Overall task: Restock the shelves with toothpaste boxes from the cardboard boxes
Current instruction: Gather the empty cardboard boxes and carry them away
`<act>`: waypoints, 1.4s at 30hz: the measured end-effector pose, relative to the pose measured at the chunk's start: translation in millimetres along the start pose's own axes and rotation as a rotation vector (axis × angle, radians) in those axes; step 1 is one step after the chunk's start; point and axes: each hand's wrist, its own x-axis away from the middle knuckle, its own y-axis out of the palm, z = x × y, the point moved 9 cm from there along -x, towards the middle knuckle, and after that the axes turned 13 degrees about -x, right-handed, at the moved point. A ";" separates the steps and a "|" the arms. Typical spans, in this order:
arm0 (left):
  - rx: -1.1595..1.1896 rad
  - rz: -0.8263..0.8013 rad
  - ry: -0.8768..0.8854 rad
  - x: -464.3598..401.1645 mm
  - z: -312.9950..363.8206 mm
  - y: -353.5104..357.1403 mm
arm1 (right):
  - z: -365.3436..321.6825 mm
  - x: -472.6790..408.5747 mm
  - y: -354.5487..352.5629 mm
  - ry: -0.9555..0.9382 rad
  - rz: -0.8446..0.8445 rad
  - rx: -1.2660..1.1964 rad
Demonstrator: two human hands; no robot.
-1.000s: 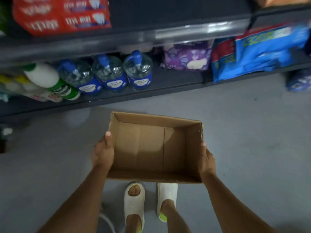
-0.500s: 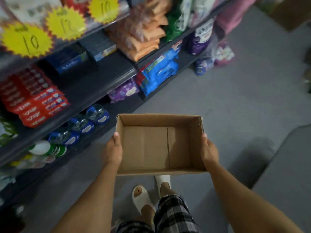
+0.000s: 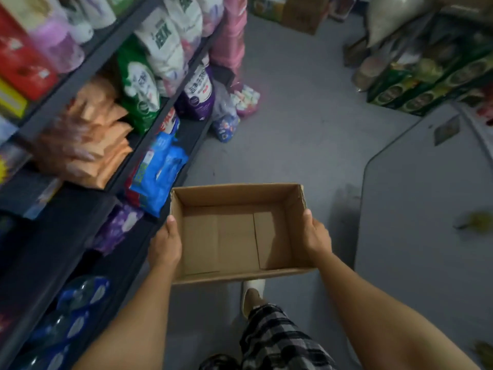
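Dim, flat indoor light, bluish cast. Motion blur smears shelves (image 3: pixel 80 76) at left edge; wide-angle bending toward corners. Centre sharper. Soft shadow on floor (image 3: pixel 293 145).

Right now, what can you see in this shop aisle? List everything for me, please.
box: one, brown cardboard, open and empty, held over the floor
shelves: dark, along the left side
orange packs: a stack, upper shelf on the left
green bag: one, green and white, right of the orange packs
blue packs: several, lower shelf, just left of the box
purple bag: one, purple and white, far end of the lower shelf
water bottles: several, clear with blue labels, bottom left
floor: grey
left hand: grips the box's left wall
right hand: grips the box's right wall
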 end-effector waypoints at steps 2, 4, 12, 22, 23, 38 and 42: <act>-0.009 -0.009 0.034 -21.4 47.1 4.0 | -18.3 -29.4 -14.7 0.019 0.014 -0.022; -0.021 -0.008 0.074 -40.9 93.0 6.9 | -37.3 -57.8 -29.3 0.037 0.032 -0.039; -0.101 -0.064 0.173 -125.3 269.9 28.3 | -114.0 -176.0 -79.8 0.096 0.130 -0.109; -0.142 -0.139 0.351 -277.7 525.1 43.4 | -253.9 -356.3 -113.0 0.156 0.253 -0.226; -0.143 -0.144 0.361 -292.1 551.8 43.2 | -271.0 -375.2 -118.9 0.157 0.264 -0.243; -0.177 -0.141 0.414 -485.7 965.6 105.9 | -505.0 -733.7 -231.2 0.174 0.283 -0.276; -0.144 -0.140 0.381 -538.5 1072.4 123.5 | -583.4 -834.4 -276.4 0.156 0.293 -0.250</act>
